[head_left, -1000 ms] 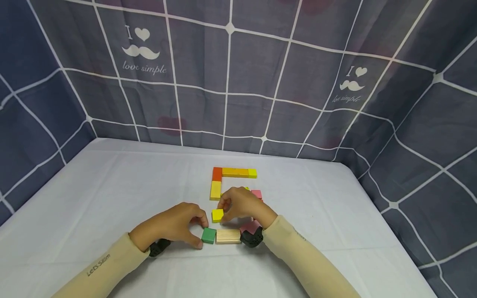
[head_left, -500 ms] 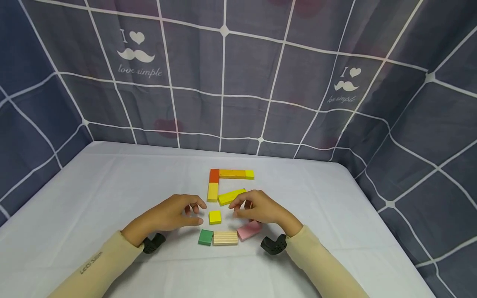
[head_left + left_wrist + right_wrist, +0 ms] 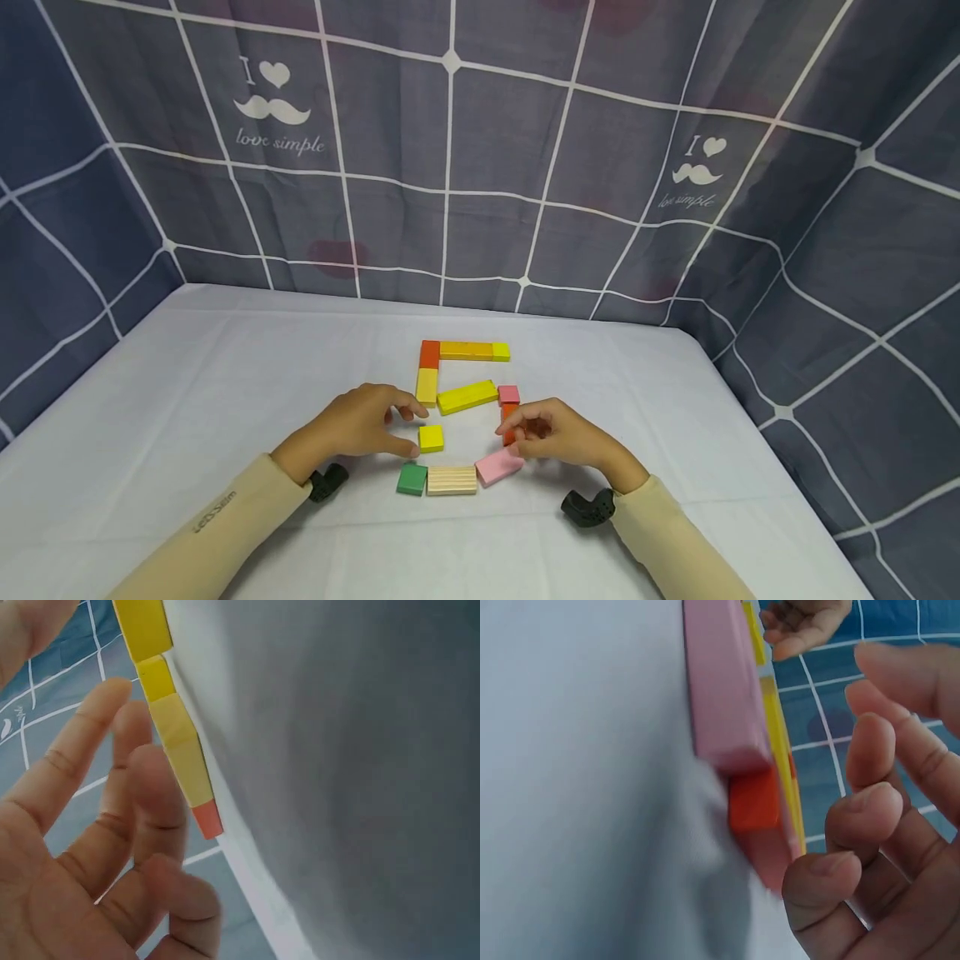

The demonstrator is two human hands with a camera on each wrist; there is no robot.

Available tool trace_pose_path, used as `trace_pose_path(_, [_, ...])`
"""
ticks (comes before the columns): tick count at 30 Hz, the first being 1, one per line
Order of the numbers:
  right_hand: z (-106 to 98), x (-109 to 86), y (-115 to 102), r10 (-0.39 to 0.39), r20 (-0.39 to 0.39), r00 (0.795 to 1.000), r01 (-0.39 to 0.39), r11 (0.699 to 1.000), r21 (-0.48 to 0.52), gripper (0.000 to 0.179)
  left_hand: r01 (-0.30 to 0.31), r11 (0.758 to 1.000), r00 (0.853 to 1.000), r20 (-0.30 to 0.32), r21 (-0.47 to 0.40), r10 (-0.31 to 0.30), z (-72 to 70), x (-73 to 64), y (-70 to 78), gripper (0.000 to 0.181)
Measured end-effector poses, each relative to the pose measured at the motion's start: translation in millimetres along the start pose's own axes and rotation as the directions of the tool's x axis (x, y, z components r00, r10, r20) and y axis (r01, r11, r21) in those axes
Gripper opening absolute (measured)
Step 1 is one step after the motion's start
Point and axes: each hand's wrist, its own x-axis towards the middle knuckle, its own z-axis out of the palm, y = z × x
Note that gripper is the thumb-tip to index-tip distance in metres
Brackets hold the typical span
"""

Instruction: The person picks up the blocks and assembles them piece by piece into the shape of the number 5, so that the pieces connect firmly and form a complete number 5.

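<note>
My left hand (image 3: pixel 367 423) is just left of a small yellow square block (image 3: pixel 431 438). Its thumb and fingers are parted, and the left wrist view shows nothing held. A green block (image 3: pixel 412 479) lies nearer me, beside a ridged natural-wood block (image 3: pixel 452 481). Above the red block (image 3: pixel 508 427) and the tilted pink block (image 3: pixel 498 467) my right hand (image 3: pixel 562 435) hovers, fingers loosely bent. The right wrist view shows a gap between those fingers and the blocks. A long yellow block (image 3: pixel 467 397) lies slanted between the hands, near a small pink block (image 3: pixel 508 395).
Farther back, an orange-red block (image 3: pixel 429 354), a pale yellow block (image 3: pixel 427 387), an orange-yellow bar (image 3: pixel 467 351) and a small yellow block (image 3: pixel 501 352) form a corner. A white cloth (image 3: pixel 300 333) covers the table. A dark checked curtain (image 3: pixel 405 225) hangs behind it.
My right hand has let go of the yellow square block and moved right, over the red and pink blocks. The left hand has moved from the green block to beside the yellow square.
</note>
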Motion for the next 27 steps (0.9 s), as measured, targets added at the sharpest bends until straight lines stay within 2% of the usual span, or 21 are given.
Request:
trace_pose_path(5, [-4,-4.4,9,0.021,0.046,0.999,-0.025,0.997,0.07,0.029,-0.016,1.0,1.0,0.023,-0.019,0.017,2.1,4.4,-4.2,0.047])
trace_pose_path(9, [-5,-6.6,15,0.046,0.07,0.996,-0.051,0.996,0.074,0.033,-0.023,0.999,0.999,0.047,-0.039,0.025,2.2,8.0,-4.0,0.045])
trace_pose_path(20, [-4,-6.7,25,-0.01,0.069,0.998,0.012,0.999,-0.032,0.028,-0.037,0.999,0.997,0.071,-0.036,0.04,4.0,12.3,-1.0,0.03])
trace_pose_path(27, [-4,-8.7,22,0.014,0.051,0.999,-0.01,0.998,-0.069,0.026,-0.035,0.999,0.998,0.051,-0.002,0.035,4.2,12.1,-1.8,0.027])
